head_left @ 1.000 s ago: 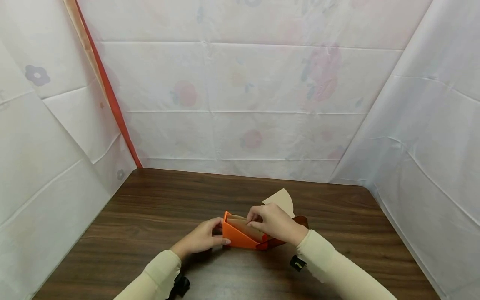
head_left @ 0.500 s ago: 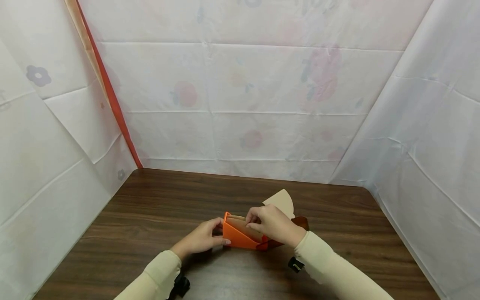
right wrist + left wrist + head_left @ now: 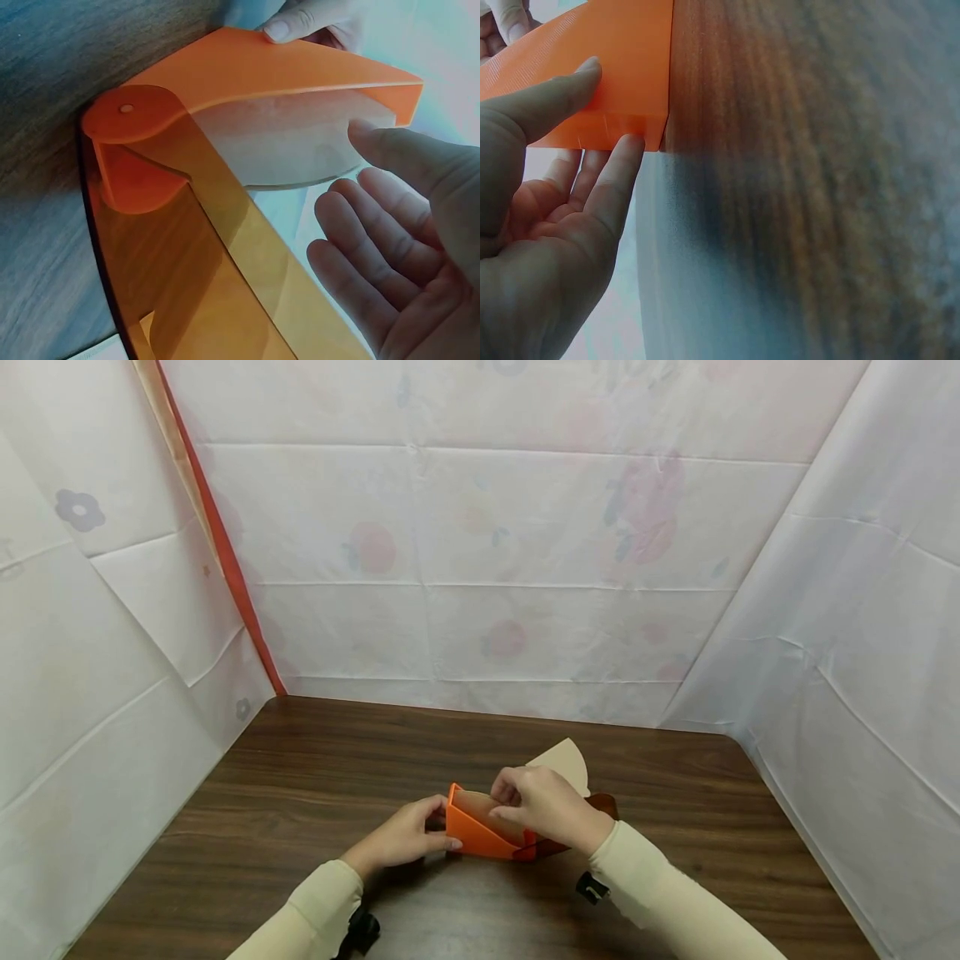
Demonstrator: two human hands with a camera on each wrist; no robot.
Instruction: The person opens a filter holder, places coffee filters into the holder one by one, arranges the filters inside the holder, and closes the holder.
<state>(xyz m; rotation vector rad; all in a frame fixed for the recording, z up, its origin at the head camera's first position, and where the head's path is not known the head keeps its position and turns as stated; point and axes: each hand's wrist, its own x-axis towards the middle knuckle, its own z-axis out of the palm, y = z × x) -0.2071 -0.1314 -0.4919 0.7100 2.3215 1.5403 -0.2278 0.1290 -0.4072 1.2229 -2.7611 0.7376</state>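
An orange coffee filter holder point(image 3: 483, 827) stands on the table, its see-through amber lid point(image 3: 225, 285) swung out to the right. Tan paper coffee filters point(image 3: 480, 804) sit inside. My left hand point(image 3: 405, 835) grips the closed end, thumb on the front face and fingertips on the end wall in the left wrist view. My right hand point(image 3: 551, 806) is over the filters. In the right wrist view its thumb point(image 3: 367, 135) overlaps the filters' face point(image 3: 277, 142); its other fingers bend loosely, a gap between them and the thumb.
A fan-shaped loose paper filter point(image 3: 566, 764) lies on the dark wood table point(image 3: 360, 752) behind the right hand. White printed cloth point(image 3: 480, 543) hangs at the back and both sides. Black wrist cameras point(image 3: 592, 887) hang below the sleeves.
The filters' separate top edges now look like one even edge. The right hand's thumb and fingers have spread slightly apart. The left hand and the holder stay in place.
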